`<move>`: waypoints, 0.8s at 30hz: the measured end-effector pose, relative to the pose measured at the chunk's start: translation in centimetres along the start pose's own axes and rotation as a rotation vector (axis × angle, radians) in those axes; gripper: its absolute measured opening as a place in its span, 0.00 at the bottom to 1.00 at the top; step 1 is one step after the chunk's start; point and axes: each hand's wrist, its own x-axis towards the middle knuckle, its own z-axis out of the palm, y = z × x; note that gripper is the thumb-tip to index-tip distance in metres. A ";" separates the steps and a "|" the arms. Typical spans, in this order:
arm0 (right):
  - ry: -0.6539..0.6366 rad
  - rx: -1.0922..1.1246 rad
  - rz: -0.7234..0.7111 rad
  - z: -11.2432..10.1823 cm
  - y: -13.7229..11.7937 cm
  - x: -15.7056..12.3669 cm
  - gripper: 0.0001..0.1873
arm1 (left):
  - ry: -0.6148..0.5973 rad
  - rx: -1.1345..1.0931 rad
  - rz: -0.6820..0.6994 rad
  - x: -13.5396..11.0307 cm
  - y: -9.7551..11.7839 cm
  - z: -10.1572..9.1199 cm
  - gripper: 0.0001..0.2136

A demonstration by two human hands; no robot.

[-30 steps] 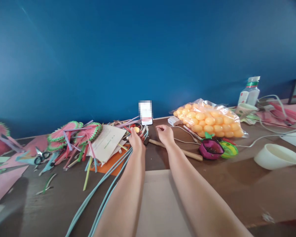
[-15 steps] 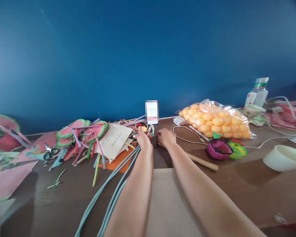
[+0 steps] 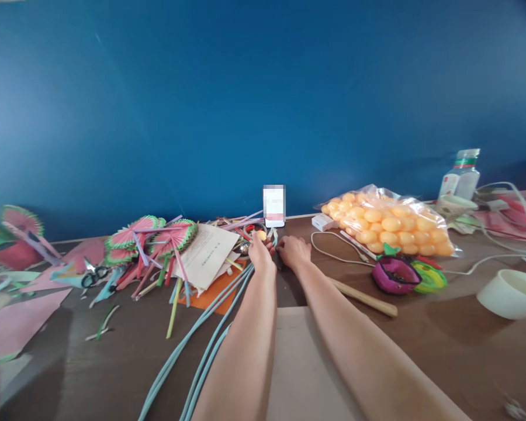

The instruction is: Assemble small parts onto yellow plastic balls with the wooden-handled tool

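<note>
near 1 phone (image 3: 274, 209) & 1 wooden handle (image 3: 363, 296) – l. hand (image 3: 262, 252) & r. hand (image 3: 295, 252), both grips unclear

A clear plastic bag (image 3: 405, 202) of orange balls (image 3: 390, 224) lies just beside a purple, open-topped round container (image 3: 388, 283); a white, round cup (image 3: 496, 297) is near. Pleated pink-and-green paper fans (image 3: 169, 240) lie near black-handled scissors (image 3: 93, 273).
</note>
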 end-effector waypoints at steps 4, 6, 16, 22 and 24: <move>-0.021 0.026 0.011 -0.1 0.0 0.0 0.12 | -0.007 -0.006 -0.021 0.0 0.0 0.1 0.17; 0.002 0.049 0.002 -0.2 0.1 -0.1 0.11 | -0.008 -0.009 -0.025 -0.2 0.1 0.1 0.17; 0.191 0.989 -0.023 -0.4 1.1 0.8 0.06 | -0.048 -0.041 -0.039 -0.5 0.3 0.1 0.17; 0.173 1.163 0.058 -0.4 1.2 1.1 0.08 | -0.087 -0.066 -0.066 -1.0 0.5 0.2 0.15; 0.243 1.012 0.070 -0.6 1.6 1.1 0.08 | -0.079 -0.068 -0.059 -1.0 0.6 0.2 0.15</move>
